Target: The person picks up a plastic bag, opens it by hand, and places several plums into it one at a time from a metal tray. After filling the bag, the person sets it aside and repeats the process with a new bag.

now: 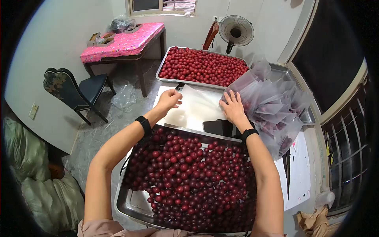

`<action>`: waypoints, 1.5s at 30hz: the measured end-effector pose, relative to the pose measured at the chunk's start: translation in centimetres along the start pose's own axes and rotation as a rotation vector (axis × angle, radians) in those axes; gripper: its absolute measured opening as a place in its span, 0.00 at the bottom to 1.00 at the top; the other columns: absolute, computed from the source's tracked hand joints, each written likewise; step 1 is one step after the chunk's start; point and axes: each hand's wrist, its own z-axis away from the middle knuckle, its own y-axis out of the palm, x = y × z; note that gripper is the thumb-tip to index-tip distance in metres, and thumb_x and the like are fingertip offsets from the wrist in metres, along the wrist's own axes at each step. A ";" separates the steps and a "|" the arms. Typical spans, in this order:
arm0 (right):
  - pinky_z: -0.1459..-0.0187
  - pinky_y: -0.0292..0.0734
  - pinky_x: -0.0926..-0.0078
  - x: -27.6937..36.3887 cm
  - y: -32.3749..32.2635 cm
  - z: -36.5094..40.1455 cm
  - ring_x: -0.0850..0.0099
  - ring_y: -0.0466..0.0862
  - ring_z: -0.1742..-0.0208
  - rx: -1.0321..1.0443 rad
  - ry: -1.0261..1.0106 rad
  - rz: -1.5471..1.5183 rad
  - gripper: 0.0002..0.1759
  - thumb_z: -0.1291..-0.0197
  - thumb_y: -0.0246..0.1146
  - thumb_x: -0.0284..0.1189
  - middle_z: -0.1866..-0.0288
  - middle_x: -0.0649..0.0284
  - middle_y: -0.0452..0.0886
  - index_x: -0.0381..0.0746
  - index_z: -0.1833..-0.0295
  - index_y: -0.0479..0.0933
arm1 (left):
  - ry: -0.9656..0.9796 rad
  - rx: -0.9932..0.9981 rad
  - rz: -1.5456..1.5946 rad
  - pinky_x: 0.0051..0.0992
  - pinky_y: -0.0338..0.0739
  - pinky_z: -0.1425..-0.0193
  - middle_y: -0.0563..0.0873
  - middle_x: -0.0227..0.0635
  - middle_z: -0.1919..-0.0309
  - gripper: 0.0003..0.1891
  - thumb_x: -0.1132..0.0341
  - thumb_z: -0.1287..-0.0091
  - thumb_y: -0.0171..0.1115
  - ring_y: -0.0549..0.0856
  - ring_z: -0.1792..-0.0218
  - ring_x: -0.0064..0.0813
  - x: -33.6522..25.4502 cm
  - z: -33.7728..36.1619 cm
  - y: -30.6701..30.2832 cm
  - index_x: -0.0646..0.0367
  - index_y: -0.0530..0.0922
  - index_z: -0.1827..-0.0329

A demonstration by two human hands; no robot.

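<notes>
Between two trays of fruit, a thin translucent plastic bag (199,103) lies on a white surface. My left hand (169,99) is at the bag's left side, its fingers curled together; what they hold, if anything, is too small to make out. My right hand (233,106) is spread flat with its fingers apart, by the bag's right side and next to a heap of filled clear bags (276,102). Dark red round fruit (185,166) fills much of the near metal tray (128,199). Brighter red fruit (203,65) covers the far tray (189,81).
A black flat object (218,127) lies below my right hand. Behind the far tray stands a fan (236,31). A pink-covered table (130,41) and a chair (92,87) are at the left. Green sacks (51,201) sit at lower left, brown paper (314,223) at lower right.
</notes>
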 end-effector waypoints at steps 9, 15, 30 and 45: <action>0.26 0.60 0.43 2.2 -7.6 2.8 0.51 0.72 0.27 -0.058 0.280 -0.592 0.17 0.32 0.62 0.37 0.37 0.53 0.79 0.44 0.42 0.83 | 0.427 -0.015 0.715 0.43 0.85 0.39 0.82 0.33 0.60 0.04 0.67 0.27 0.60 0.88 0.52 0.35 -5.5 6.3 -4.9 0.55 0.75 0.60; 0.39 0.78 0.67 6.5 -14.8 6.8 0.66 0.84 0.43 0.365 0.450 -1.573 0.33 0.22 0.53 0.49 0.40 0.52 0.82 0.28 0.33 0.75 | 0.569 0.227 0.831 0.45 0.77 0.27 0.88 0.37 0.53 0.10 0.61 0.23 0.57 0.87 0.43 0.38 -8.0 14.2 -8.9 0.58 0.79 0.54; 0.37 0.82 0.60 20.7 -25.3 18.2 0.62 0.83 0.37 0.814 0.154 -2.672 0.31 0.21 0.52 0.50 0.39 0.52 0.81 0.31 0.33 0.71 | 0.371 0.394 1.312 0.56 0.59 0.20 0.86 0.41 0.40 0.06 0.66 0.24 0.58 0.75 0.29 0.39 -5.3 34.4 -11.3 0.58 0.79 0.52; 0.64 0.74 0.85 24.7 -25.9 27.6 0.85 0.78 0.67 0.227 0.243 -2.241 0.10 0.29 0.68 0.30 0.66 0.71 0.82 0.33 0.51 0.83 | 0.110 0.138 0.957 0.41 0.78 0.33 0.84 0.38 0.39 0.35 0.49 0.31 0.62 0.84 0.41 0.33 7.3 43.9 -10.8 0.64 0.71 0.26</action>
